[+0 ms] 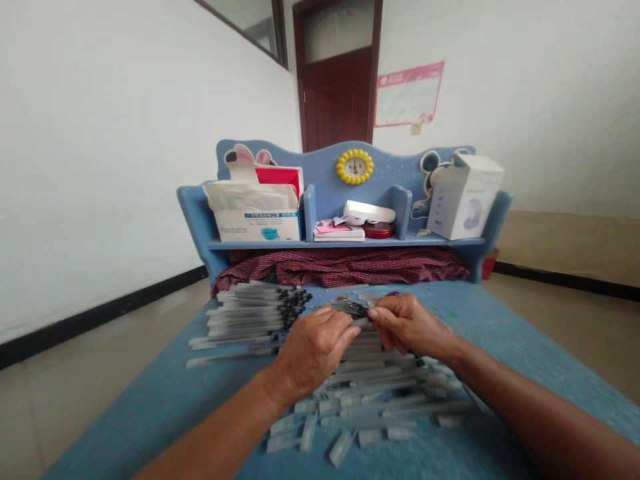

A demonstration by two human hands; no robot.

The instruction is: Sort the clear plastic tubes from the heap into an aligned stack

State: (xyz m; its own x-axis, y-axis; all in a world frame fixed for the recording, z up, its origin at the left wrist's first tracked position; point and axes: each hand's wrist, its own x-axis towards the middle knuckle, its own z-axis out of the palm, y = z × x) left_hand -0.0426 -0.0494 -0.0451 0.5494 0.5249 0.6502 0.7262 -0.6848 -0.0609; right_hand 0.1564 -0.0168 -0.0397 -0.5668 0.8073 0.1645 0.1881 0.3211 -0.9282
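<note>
My left hand (317, 343) is closed, its fingers curled and thumb pressed forward; what it grips is hidden behind the fingers. Close to it, my right hand (410, 323) pinches a small dark pen part between thumb and forefinger. Below and between both hands spreads a pile of translucent pen barrels (375, 377). Loose clear pen caps (343, 447) lie at its near edge. To the left, a stack of pens (245, 317) lies in rows, their black ends toward the right. Thin dark pieces (353, 307) lie just beyond my hands.
A blue table (165, 420) carries everything. At its back stands a blue shelf (357, 244) with a mask box (260, 223), a white carton (463, 200), notepads (340, 232), a red round tin (379, 231) and a yellow clock (355, 167). Checked cloth (345, 265) is bunched underneath.
</note>
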